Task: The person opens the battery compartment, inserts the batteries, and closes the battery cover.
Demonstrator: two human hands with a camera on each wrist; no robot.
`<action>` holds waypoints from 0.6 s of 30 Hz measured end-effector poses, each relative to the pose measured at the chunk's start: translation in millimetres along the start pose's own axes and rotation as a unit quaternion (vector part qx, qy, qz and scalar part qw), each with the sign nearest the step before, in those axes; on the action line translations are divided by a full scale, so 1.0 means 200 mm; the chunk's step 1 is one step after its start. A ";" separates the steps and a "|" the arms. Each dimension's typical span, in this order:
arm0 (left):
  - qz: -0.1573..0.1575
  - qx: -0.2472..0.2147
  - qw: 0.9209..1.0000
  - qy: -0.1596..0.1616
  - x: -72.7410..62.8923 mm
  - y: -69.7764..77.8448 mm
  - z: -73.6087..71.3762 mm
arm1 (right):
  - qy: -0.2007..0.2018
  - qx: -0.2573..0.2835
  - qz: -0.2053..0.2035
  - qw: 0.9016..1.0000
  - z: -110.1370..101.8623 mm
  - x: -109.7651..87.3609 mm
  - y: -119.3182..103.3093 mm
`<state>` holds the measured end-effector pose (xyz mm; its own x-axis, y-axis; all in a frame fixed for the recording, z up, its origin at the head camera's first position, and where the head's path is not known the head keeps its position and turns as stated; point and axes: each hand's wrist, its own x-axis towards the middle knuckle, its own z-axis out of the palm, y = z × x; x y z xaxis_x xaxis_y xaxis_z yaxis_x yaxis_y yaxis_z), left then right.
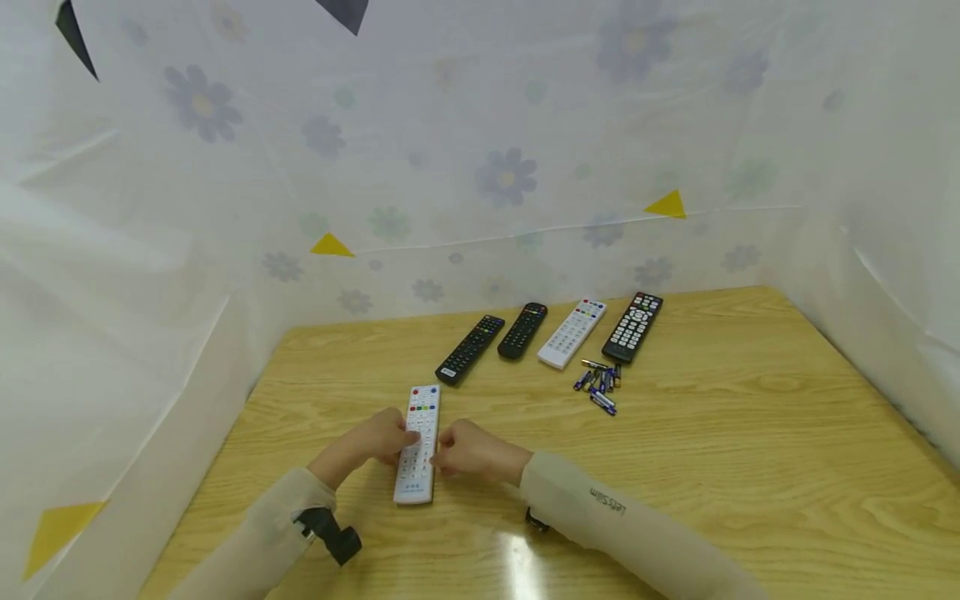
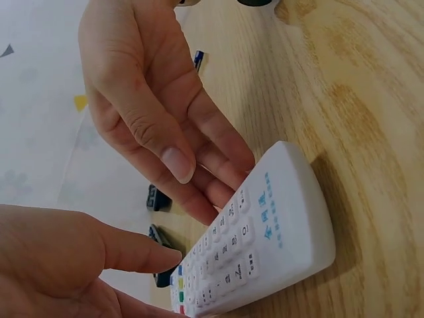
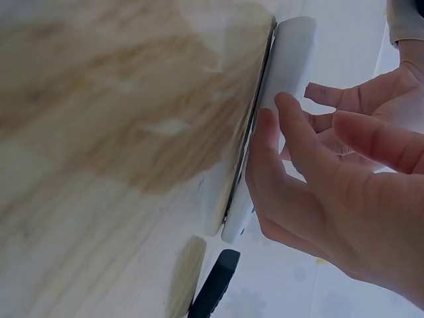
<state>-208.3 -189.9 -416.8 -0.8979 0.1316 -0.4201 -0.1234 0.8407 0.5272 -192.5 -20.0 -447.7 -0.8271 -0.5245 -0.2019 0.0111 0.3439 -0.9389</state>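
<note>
A white remote control (image 1: 417,454) with its keys facing up lies between the hands, near the middle front of the table. My left hand (image 1: 378,435) holds it from the left side, thumb over the keys and fingers at the far edge. From the other side my right hand (image 1: 480,454) touches its long edge with the fingertips; the right thumb (image 2: 177,162) stays off the keys. In the right wrist view the underside of the remote control (image 3: 288,59) is close to the tabletop. Whether it is slightly raised I cannot tell.
Toward the back stand out two black remotes (image 1: 470,350) (image 1: 522,331), another white remote (image 1: 572,333) and a black one with white keys (image 1: 633,327). Several loose batteries (image 1: 600,383) lie in front of them. White floral sheeting (image 1: 480,200) encloses the wooden table (image 1: 712,417).
</note>
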 end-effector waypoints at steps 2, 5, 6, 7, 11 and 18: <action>0.017 0.044 0.999 0.020 0.00 0.01 0.00 | 0.006 -0.035 0.000 0.999 -0.02 -0.01 0.00; 0.044 0.097 0.993 0.046 -0.01 0.03 -0.01 | 0.012 -0.065 -0.003 0.998 -0.05 -0.03 0.00; 0.053 0.113 0.991 0.055 -0.01 0.05 -0.02 | 0.016 -0.077 -0.006 0.997 -0.06 -0.04 0.00; 0.061 0.127 0.988 0.063 -0.02 0.07 -0.02 | 0.019 -0.092 -0.013 0.996 -0.07 -0.05 0.00; 0.084 0.152 0.981 0.087 -0.02 0.15 -0.05 | 0.048 -0.149 -0.049 0.986 -0.10 -0.07 0.00; 0.103 0.184 0.971 0.115 0.04 0.25 -0.07 | 0.078 -0.177 -0.081 0.978 -0.17 -0.14 -0.01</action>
<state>-226.8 -153.8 -382.9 -0.9633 0.2322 -0.1346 0.1908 0.9451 0.2653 -188.3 20.0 -431.8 -0.8782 -0.4782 0.0123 -0.2988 0.5284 -0.7947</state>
